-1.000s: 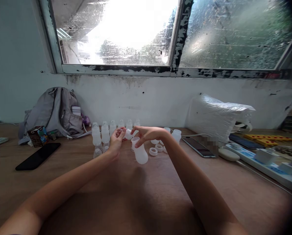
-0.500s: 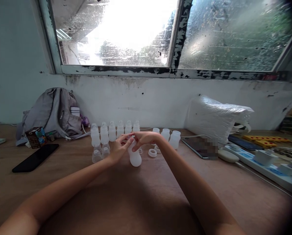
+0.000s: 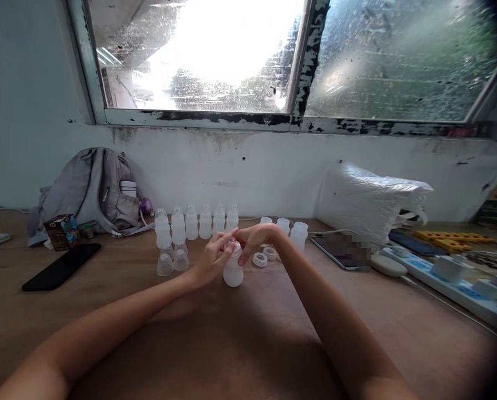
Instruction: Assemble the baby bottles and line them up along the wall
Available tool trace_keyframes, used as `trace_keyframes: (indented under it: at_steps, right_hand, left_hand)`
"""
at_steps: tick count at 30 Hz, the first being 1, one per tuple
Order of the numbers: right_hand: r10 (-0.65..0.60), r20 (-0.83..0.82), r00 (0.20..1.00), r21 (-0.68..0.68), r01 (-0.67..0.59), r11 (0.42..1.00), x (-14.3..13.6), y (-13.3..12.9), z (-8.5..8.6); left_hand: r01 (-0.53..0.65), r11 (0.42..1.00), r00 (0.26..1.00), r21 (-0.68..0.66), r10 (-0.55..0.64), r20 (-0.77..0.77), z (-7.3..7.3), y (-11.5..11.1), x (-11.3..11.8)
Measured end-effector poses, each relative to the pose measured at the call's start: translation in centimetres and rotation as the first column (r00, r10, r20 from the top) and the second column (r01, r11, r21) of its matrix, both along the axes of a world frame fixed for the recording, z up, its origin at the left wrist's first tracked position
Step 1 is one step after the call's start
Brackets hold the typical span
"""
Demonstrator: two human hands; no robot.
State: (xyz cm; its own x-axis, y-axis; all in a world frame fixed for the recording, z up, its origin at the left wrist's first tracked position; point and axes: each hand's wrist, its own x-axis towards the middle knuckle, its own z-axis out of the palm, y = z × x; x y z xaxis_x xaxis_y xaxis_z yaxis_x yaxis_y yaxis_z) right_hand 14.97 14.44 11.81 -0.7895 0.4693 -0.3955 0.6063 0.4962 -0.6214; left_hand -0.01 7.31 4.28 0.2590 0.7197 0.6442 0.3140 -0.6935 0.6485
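A frosted white bottle (image 3: 233, 272) stands upright on the table in front of me. Both hands are at its top: my left hand (image 3: 212, 256) has its fingers closed round the upper left side, and my right hand (image 3: 252, 240) curls over the top from the right. My fingers partly hide the bottle's neck and whatever sits on it. Just right of the bottle lie two white rings (image 3: 260, 259). Open bottles (image 3: 299, 235) stand behind my right wrist. To the left is a row of bottles with clear covers (image 3: 178, 226), with several clear caps (image 3: 165, 264) before them.
A grey backpack (image 3: 94, 191), a small box (image 3: 63, 232) and a black phone (image 3: 63, 268) are at the left. On the right are another phone (image 3: 334, 253), a white device (image 3: 388, 265), a power strip (image 3: 448, 283) and a silvery padded bag (image 3: 365, 203) against the wall.
The bottle now stands more upright, slightly to the right. My left hand has moved right and down with it, and my right hand has shifted a little over its top.
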Motion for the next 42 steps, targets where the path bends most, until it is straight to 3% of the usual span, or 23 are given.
trace_keyframes:
  at_steps: [4,9,13,16,20,25,31,36,42]
  right_hand:
    - [-0.025,-0.071,0.997,-0.126,0.015,0.992,2.0,0.2,1.1]
    - [-0.153,-0.175,0.973,0.032,0.161,0.986,4.1,-0.9,3.4]
    - [-0.128,-0.269,0.955,0.115,0.164,0.980,3.6,-2.7,4.5]
    - [-0.108,-0.220,0.970,0.137,0.140,0.981,2.4,-3.5,4.3]
    - [-0.186,-0.137,0.973,0.201,0.211,0.957,1.2,-3.5,3.7]
    - [-0.233,-0.086,0.969,0.206,0.246,0.947,1.2,-3.5,3.6]
    - [-0.199,-0.064,0.978,0.211,0.208,0.955,1.3,-3.6,3.8]
    - [-0.213,-0.131,0.968,0.278,0.243,0.929,1.7,-3.0,3.8]
    - [-0.227,-0.264,0.937,0.157,0.274,0.949,2.9,-2.5,4.1]
  left_hand:
    - [0.033,0.999,0.999,-0.027,-0.033,-0.015,0.4,-0.2,0.2]
    - [0.064,0.978,0.993,-0.196,-0.042,0.114,0.2,0.2,0.6]
    - [0.180,0.939,0.942,-0.291,-0.080,0.326,-0.2,0.5,1.1]
    - [0.256,0.912,0.894,-0.322,-0.098,0.436,-0.8,0.4,1.3]
    - [0.328,0.882,0.848,-0.339,-0.117,0.517,-2.8,0.5,1.6]
    - [0.442,0.743,0.862,-0.503,-0.197,0.467,-5.0,0.6,1.7]
    - [0.440,0.754,0.871,-0.487,-0.227,0.435,-5.0,0.5,1.8]
    - [0.499,0.721,0.836,-0.481,-0.255,0.485,-4.7,0.3,1.7]
    - [0.585,0.680,0.769,-0.441,-0.293,0.568,-4.1,-0.2,1.4]
